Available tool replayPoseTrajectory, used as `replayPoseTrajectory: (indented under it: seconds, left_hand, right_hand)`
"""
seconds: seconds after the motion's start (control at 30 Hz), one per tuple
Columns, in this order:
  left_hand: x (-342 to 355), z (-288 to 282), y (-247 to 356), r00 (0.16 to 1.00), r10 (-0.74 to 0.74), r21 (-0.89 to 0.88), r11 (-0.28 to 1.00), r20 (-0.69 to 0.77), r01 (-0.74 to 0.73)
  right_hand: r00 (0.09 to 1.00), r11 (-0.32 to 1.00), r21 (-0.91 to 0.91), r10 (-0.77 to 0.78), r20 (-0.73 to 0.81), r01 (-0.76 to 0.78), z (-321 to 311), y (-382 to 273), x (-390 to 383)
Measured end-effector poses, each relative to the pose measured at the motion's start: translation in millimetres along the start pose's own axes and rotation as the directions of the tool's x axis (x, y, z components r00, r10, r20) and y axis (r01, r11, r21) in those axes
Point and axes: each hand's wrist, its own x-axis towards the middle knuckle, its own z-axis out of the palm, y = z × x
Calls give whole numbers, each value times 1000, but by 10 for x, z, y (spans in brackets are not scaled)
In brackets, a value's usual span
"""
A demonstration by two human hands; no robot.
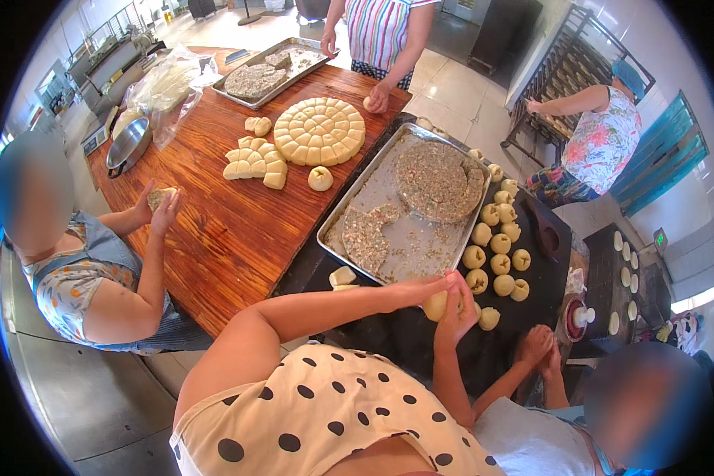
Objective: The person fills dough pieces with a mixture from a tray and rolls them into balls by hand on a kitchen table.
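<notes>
My left hand and my right hand are closed together around a pale dough ball over the dark worktop. Just beyond them lies a metal tray holding a round slab of crumbly filling and a partly cut one. Several filled dough balls sit in rows to the right of the tray. Two small dough pieces lie near my left forearm.
On the wooden table lie a cut round of dough, loose wedges, a second tray and a metal bowl. A person at left holds dough. Another person's hands press at lower right. Two more people stand beyond.
</notes>
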Motion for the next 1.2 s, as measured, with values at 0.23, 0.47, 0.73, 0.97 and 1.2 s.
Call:
replayPoseTrajectory:
  seconds: [0.23, 0.47, 0.73, 0.97, 1.2]
  left_hand:
    - [106, -11, -59, 979, 172, 305, 943, -106, -133]
    - [162, -298, 13, 985, -44, -541, 831, 164, 127]
    - [149, -59, -191, 988, 137, -860, 493, -76, -134]
    - [52, 100, -283, 962, -84, -814, 555, -259, -171]
    - [-24, 94, -35, 943, -139, -727, 674, -301, -133]
  right_hand:
    - [981, 969, -154, -195, 18, 195, 136, 318, 24]
    - [966, 970, -114, -196, 167, 217, 162, 98, 119]
    - [932, 874, -326, -354, 81, 360, 440, -192, 99]
    - [946, 951, -138, -293, -135, 275, 580, -107, -74]
    - [894, 845, -322, -448, 11, 427, 440, 17, -84]
